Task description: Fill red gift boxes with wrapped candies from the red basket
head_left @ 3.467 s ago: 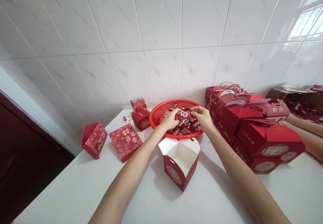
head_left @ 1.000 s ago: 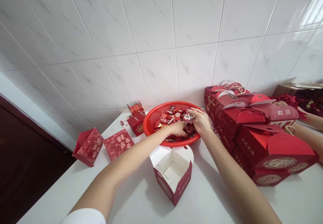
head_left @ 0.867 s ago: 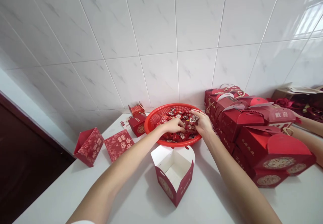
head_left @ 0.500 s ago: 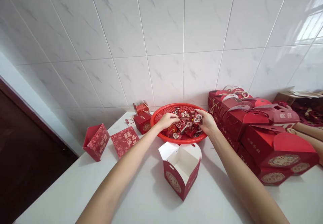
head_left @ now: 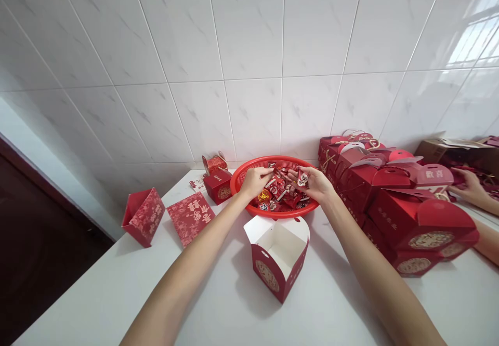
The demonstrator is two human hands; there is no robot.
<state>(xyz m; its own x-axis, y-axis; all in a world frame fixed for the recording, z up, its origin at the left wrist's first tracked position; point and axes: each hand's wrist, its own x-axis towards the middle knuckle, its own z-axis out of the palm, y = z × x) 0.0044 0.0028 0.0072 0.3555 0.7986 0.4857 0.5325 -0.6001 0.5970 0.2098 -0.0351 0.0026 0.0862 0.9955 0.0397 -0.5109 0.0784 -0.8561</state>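
A red plastic basket (head_left: pixel 238 175) holds several wrapped candies (head_left: pixel 277 186), mostly red, with white sticks showing among some. My left hand (head_left: pixel 254 182) reaches over its left side, fingers pinched at a red-wrapped candy in the pile. On the right side of the basket, my right hand (head_left: pixel 318 184) is turned palm up, its fingers curled around a red-and-white wrapped candy (head_left: pixel 302 178). Just in front of the basket stands a red gift box (head_left: pixel 273 273) with its flaps up, showing a bare white inside. Neither hand touches this box.
Stacked red gift boxes (head_left: pixel 393 216) fill the right side. Behind them, another person's hand (head_left: pixel 470 187) is near a cardboard box (head_left: pixel 432 151). To the left are a small red box (head_left: pixel 218 186), a flat red card (head_left: pixel 190 217) and an open red pouch (head_left: pixel 145 216).
My right hand has turned more palm up with its candy. My left fingers have moved slightly within the pile. The other person's hand has come into clearer view at right.
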